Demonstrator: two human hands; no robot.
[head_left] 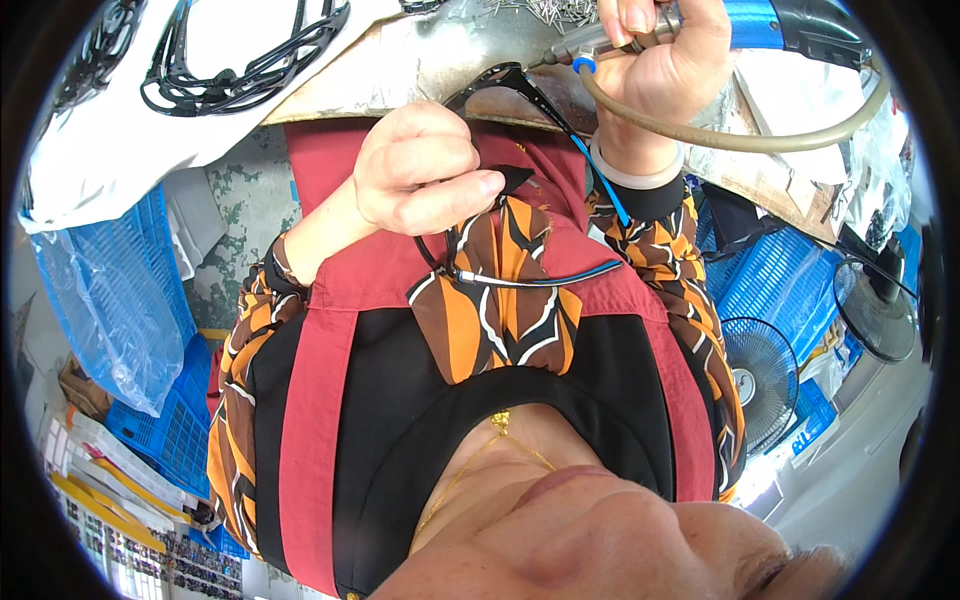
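Observation:
My left hand (420,170) is closed around a black eyeglass frame (490,78), its front mostly hidden by the fingers. One temple arm (570,130), black turning blue toward its end, slants down to the right. The other temple arm (540,281) lies lower, across my chest. In my right hand (675,60) is a powered screwdriver (755,24) with a blue and black body, held sideways. Its thin tip points left and meets or nearly meets the frame's upper corner by the hinge. A tan hose (740,142) with a blue collar loops below my right wrist.
Loose small screws (560,12) are heaped on the worktop at the top. Several black eyeglass frames (240,85) lie on a white cloth (80,165) to the left. Blue crates (165,270) stand at the left, another crate (775,290) at the right near a fan (755,370).

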